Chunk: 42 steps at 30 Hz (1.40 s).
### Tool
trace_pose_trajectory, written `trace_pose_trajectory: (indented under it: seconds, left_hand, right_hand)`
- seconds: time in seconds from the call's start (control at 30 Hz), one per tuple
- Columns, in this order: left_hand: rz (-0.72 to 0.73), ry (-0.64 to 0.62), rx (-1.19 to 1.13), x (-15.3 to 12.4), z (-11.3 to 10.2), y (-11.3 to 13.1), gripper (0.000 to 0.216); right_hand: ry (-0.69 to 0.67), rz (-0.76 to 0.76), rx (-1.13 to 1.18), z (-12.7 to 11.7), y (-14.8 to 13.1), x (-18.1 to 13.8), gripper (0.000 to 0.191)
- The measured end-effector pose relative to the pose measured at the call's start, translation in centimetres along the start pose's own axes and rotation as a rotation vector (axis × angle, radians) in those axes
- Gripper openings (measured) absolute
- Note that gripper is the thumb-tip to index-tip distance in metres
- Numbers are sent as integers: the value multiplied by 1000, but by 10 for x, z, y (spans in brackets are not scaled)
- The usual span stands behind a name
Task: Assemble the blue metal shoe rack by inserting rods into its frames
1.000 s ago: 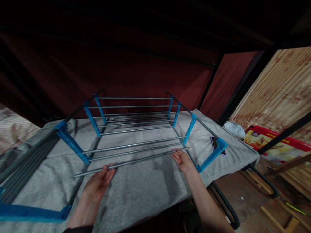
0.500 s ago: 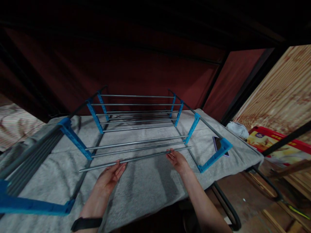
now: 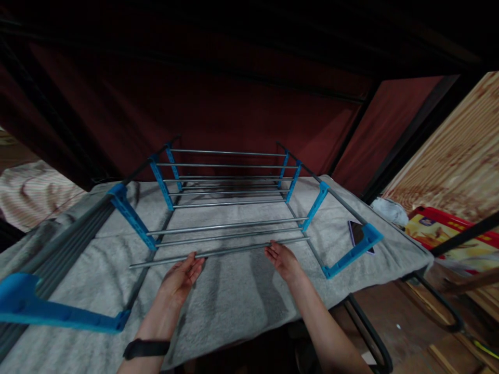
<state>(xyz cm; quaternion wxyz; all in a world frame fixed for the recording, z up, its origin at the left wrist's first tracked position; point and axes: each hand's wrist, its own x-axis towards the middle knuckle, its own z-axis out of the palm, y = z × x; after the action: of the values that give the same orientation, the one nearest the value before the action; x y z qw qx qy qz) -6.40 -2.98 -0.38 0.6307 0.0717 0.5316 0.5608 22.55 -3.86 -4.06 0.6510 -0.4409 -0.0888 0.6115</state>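
Observation:
A rack of grey metal rods (image 3: 230,227) and blue plastic brackets (image 3: 132,216) lies on a grey towel-covered table (image 3: 234,296). A loose grey rod (image 3: 218,252) lies across the near side. My left hand (image 3: 181,278) rests palm up under that rod, fingers stretched out, touching it. Farther right along the same rod, my right hand (image 3: 283,259) has fingers lightly curled under it. A black band is on my left wrist.
A bundle of grey rods with a blue bracket (image 3: 47,306) lies at the left edge. A phone (image 3: 356,234) lies on the towel at right. Beyond the table's right edge are a red box (image 3: 440,228), wooden boards and black metal legs (image 3: 370,337).
Both hands slid inward along the loose rod, closer together. The view shifted slightly, and the rack appears a little farther right.

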Motion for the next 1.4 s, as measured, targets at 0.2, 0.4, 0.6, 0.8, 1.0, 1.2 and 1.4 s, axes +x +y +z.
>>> trace_pose_trajectory:
  seconds: [0.2,0.4,0.6,0.8,1.0,1.2,1.4]
  left_hand:
    - [14,5,-20,-5,3,-2,10]
    - [14,-13,-47,-5,3,-5,14]
    - [-1,-81,-63,-7,3,-11,16]
    - [3,-113,-44,-7,2,-15,16]
    - [12,-141,5,-9,2,-18,15]
    - [14,-152,45,-9,3,-20,15]
    - [23,-158,61,-10,5,-23,11]
  right_hand:
    - [-30,5,-6,1,3,-2,10]
    - [-58,25,-35,2,10,-5,13]
    - [-20,19,-57,-3,15,-4,11]
    - [-34,62,-75,-6,20,-5,5]
    - [-60,90,-81,1,22,-11,9]
    - [-65,89,-94,3,26,-13,9]
    - [-63,102,-93,-1,26,-11,5]
